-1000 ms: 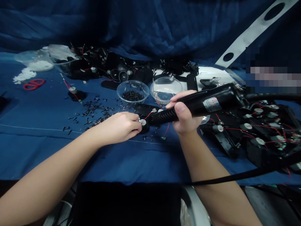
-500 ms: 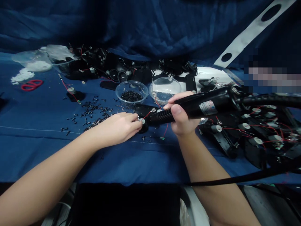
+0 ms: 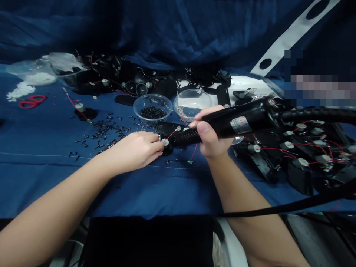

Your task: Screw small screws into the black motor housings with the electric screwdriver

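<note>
A black electric screwdriver (image 3: 219, 123) lies almost level in my right hand (image 3: 213, 139), whose thumb and fingers wrap round its body. Its nose points left, at a small black housing (image 3: 167, 149) that carries a white round motor (image 3: 165, 142) and a red wire. Pinched fingertips of my left hand (image 3: 144, 148) hold that housing from the left. The exact contact between screwdriver tip and housing is hidden. Just behind it is a dark flat shell (image 3: 168, 128). Small black screws (image 3: 111, 129) lie scattered on the blue cloth beside my left hand.
Clear bowls, one with black screws (image 3: 152, 112) and one with small metal parts (image 3: 191, 111), stand behind my hands. Wired black housings (image 3: 278, 155) crowd the right. Red scissors (image 3: 32, 101) lie far left. A black cable (image 3: 278, 211) crosses my right forearm.
The whole view has shifted slightly, so things appear a little further left. Both hands keep their holds, and the screwdriver stays at the housing.
</note>
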Tool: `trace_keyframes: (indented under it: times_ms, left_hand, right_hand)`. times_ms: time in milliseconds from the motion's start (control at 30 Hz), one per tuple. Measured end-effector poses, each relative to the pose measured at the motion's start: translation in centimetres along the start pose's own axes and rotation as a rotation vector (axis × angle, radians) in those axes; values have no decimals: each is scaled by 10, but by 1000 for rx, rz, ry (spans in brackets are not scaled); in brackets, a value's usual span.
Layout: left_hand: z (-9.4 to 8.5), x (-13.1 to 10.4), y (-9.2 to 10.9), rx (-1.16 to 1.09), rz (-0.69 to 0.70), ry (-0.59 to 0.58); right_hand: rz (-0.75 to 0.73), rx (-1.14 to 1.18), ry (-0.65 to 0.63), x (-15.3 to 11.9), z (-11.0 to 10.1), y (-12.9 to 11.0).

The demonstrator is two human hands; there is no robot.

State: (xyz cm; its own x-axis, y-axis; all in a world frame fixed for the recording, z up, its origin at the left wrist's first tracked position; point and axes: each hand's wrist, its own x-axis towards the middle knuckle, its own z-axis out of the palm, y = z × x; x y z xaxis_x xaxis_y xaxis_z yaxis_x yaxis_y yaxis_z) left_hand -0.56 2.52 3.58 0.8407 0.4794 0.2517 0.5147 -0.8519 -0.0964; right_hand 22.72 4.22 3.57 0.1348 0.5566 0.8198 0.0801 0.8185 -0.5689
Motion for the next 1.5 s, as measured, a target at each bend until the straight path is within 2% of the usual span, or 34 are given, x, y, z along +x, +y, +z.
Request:
trace_keyframes:
  times_ms: [200,433,567,700,1067,1500]
  left_hand:
    - [-5,-1,-5,-45,38,-16]
    - [-4,-4,-12,-167,6,-18]
    - [-7,-5,-15,-180,-18,-38]
    - [-9,-6,-15,-179,-27,-7]
    - [-2,-3,-10,-71,17,20]
    - [4,-5,-14,-155,-24,0]
  right_hand:
    - [1,-18,6,0,-1,-1]
    - [-4,-53,-7,1,0,-1]
    - [-18,-34,-9,1,0,-2]
    - [-27,-11,-14,0,0,-1]
    - [-45,-13,-29,1,-1,-1]
    - [-43,-23,-16,1,0,-1]
